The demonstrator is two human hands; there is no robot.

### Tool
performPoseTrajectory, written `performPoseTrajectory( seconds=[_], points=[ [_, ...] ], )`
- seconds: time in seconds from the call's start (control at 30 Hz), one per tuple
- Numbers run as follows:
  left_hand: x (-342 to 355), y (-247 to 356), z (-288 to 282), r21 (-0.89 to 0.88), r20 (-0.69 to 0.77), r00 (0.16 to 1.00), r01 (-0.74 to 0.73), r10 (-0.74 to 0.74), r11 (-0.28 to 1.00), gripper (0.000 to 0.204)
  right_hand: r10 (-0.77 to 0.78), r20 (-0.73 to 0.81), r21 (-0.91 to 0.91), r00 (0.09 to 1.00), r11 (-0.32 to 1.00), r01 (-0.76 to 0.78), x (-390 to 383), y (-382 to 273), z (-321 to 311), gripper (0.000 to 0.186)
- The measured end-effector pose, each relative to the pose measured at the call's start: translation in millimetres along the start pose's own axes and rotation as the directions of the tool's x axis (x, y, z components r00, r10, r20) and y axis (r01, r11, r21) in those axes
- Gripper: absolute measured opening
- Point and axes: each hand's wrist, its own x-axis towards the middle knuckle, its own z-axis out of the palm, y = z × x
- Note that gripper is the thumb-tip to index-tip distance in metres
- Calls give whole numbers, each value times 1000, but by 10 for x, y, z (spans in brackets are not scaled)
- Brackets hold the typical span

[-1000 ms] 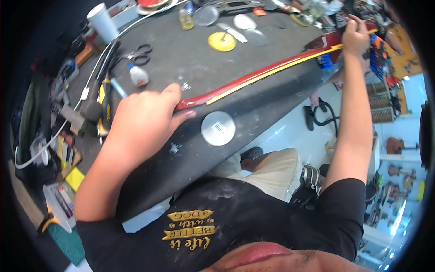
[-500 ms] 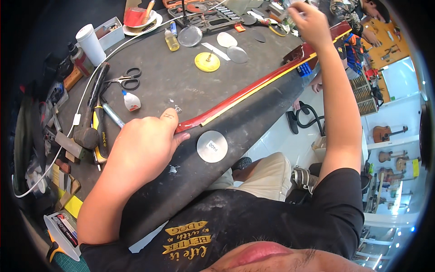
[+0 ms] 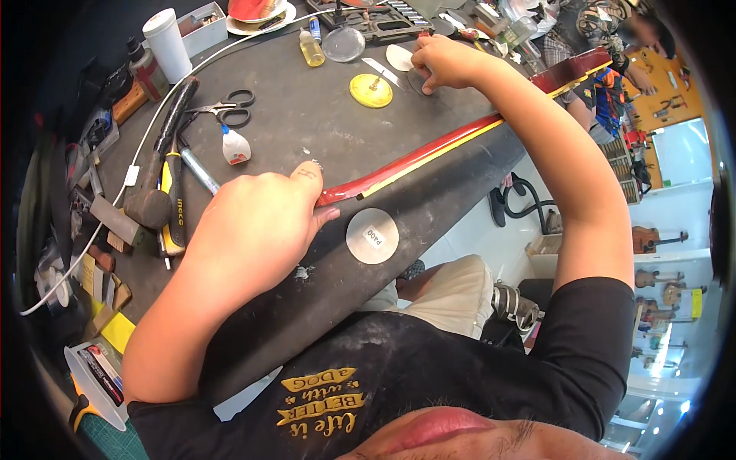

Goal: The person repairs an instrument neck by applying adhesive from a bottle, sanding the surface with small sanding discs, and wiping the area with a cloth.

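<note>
My left hand [image 3: 257, 226] is closed around the near end of a glossy dark red guitar neck [image 3: 418, 157] with a yellow strip along its edge. The neck slants across the bench edge to its wider far end at the upper right. My right hand [image 3: 448, 63] reaches over the neck, fingers bent down on a grey sanding disc [image 3: 415, 81]; thumb and fingertips are at its edge. Beside it lie a cream disc [image 3: 399, 57] and a yellow round pad [image 3: 371, 90] with a central stem. A pale sanding disc [image 3: 372, 236] lies near the bench's front edge.
Scissors [image 3: 230, 107], a small white bottle [image 3: 235, 146], a mallet [image 3: 149, 207] and other tools are on the left. A glue bottle [image 3: 310, 50], a clear round lid [image 3: 343, 45] and a socket set [image 3: 383, 23] stand farther back. Another person [image 3: 602, 19] is at the upper right.
My right hand has come down and left from above the neck's far end to the grey disc. My left hand keeps its hold on the neck. The whole view has shifted slightly.
</note>
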Motion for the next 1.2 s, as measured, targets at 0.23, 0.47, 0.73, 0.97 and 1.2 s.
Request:
performPoseTrajectory(
  seconds=[0.23, 0.47, 0.73, 0.97, 1.2],
  points=[
    [-13, -31, 11, -6, -42, 999, -24, 24, 1000, 40, 108, -7, 305, 994, 947, -101, -21, 81, 230, 85],
    [8, -29, 22, -8, -59, 997, -46, 46, 999, 37, 115, -76, 147, 990, 984, -103, -41, 19, 179, 82],
    [-13, -79, 35, -37, -82, 995, -56, 52, 998, 36, 76, -1, -36, 997, 996, -76, -155, -167, -230, 36],
    [-23, -100, 106, -45, -91, 995, -53, 49, 998, 35, -31, -811, 160, 585, 949, 273, -1406, -1288, -276, 37],
    [-35, -68, 67, -44, -94, 995, -36, 32, 998, 34, -80, -883, 96, 462, 934, 345, -1555, -2239, 22, 38]
  ],
)
